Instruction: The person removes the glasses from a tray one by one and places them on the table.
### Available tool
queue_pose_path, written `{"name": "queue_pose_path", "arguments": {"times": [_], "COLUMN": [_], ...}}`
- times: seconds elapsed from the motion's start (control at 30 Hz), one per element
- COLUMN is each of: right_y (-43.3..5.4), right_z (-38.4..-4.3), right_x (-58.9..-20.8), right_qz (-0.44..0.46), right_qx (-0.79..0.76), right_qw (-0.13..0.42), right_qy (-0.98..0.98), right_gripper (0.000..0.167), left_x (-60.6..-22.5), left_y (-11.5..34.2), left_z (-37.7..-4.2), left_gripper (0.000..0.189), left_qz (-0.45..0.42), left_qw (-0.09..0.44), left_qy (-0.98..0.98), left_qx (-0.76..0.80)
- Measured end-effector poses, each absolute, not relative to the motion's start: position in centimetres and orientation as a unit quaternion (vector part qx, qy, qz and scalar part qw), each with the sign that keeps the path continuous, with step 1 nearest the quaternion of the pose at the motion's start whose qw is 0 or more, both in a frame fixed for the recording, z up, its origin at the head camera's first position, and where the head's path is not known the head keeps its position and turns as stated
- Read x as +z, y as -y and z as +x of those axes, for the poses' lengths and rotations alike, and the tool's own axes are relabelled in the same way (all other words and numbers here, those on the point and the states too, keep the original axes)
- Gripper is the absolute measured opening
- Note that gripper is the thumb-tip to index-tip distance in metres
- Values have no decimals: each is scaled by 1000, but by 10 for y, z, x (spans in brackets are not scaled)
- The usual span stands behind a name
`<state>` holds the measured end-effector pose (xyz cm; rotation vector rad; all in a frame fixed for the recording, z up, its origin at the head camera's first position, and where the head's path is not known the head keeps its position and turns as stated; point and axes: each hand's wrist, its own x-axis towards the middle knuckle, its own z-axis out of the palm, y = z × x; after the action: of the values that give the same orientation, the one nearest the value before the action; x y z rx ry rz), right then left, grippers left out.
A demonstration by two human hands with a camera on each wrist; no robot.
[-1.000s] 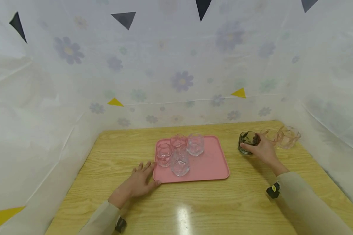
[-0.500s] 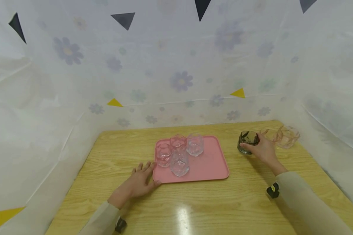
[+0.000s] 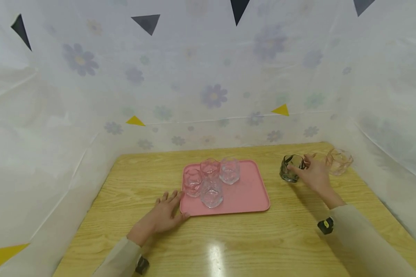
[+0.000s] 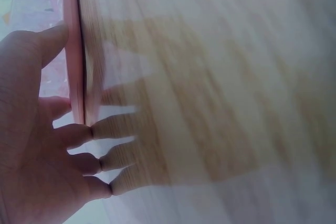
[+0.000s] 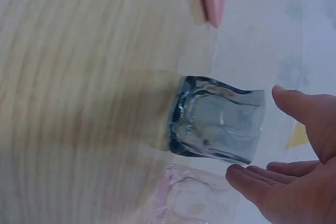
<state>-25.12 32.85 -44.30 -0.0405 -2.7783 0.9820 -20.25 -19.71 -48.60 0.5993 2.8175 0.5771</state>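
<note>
My right hand (image 3: 315,175) is spread beside a dark grey-green glass (image 3: 290,169) standing upright on the table. In the right wrist view, the thumb is clear of the dark glass (image 5: 218,121) and the fingertips lie close to its rim; whether they touch I cannot tell. Two pale amber-pink glasses are right of it, the nearer partly hidden by my hand, the farther glass (image 3: 339,161) plain to see. My left hand (image 3: 164,213) lies with spread fingers at the near-left corner of a pink tray (image 3: 246,196), its thumb resting on the rim.
On the tray's left and middle stand two pinkish glasses, one at the left (image 3: 193,182) and one behind (image 3: 210,167), and two clear glasses, one at the front (image 3: 212,194) and one at the back (image 3: 230,171). Floral sheeting (image 3: 215,69) walls the wooden table (image 3: 249,242).
My right hand has let go of the dark glass and shifted slightly right, its thumb lifting off the side. The glass stays in place. My left hand and the tray have not moved.
</note>
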Motion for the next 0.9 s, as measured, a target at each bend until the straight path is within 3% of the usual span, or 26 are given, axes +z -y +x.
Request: {"name": "queue_pose_path", "arguments": {"times": [0.1, 0.23, 0.53, 0.9], "right_y": [-329, -325, -299, -257], "right_z": [-249, -249, -248, -265], "right_x": [-437, -430, -424, -438], "right_qz": [5, 23, 70, 134], "right_qx": [347, 370, 430, 485], "right_qw": [136, 142, 57, 23], "right_qy": [928, 918, 898, 864], "right_gripper": [86, 77, 74, 74], "left_x": [-484, -483, -486, -487], "left_y": [197, 197, 197, 197], "left_z": [-202, -202, -201, -202], "left_gripper": [88, 87, 88, 88], "left_qz": [201, 200, 202, 204], "left_qw": [104, 108, 104, 97], "left_qy": [-954, -953, -953, -955], "left_qx": [198, 199, 198, 193]}}
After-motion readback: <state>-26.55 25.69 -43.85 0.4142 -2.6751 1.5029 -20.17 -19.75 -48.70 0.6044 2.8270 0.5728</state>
